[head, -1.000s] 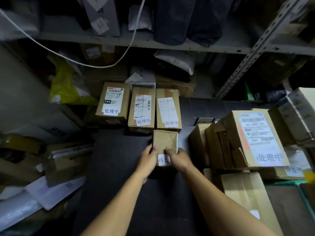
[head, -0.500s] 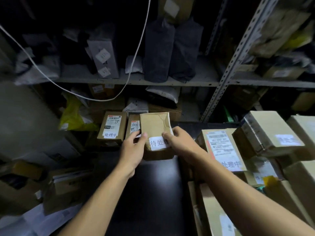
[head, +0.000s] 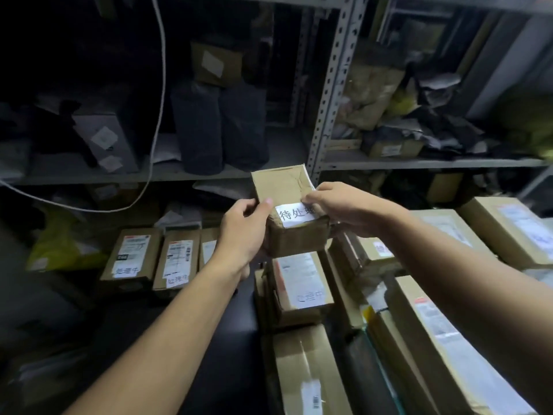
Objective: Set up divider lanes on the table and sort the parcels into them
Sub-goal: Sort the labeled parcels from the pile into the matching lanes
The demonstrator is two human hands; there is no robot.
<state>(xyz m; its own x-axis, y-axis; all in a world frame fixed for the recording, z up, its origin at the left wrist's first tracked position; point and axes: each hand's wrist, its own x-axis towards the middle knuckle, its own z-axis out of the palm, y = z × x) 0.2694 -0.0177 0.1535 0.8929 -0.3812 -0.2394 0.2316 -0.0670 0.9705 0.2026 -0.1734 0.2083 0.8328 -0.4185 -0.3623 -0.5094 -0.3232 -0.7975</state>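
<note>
Dim shelving [head: 329,85] behind dark table [head: 221,369]. Small box [head: 294,235] held up above the table's parcels [head: 302,283]. Left hand [head: 242,232] grips its left side, thumb on top; right hand [head: 344,209] pinches its white label [head: 291,215].

The small cardboard parcel [head: 288,214], earlier flat on the dark table, is now lifted clear of it. The left hand [head: 242,235] grips its left side; the right hand [head: 341,209] has moved onto the white label [head: 294,215] at its right edge
</note>
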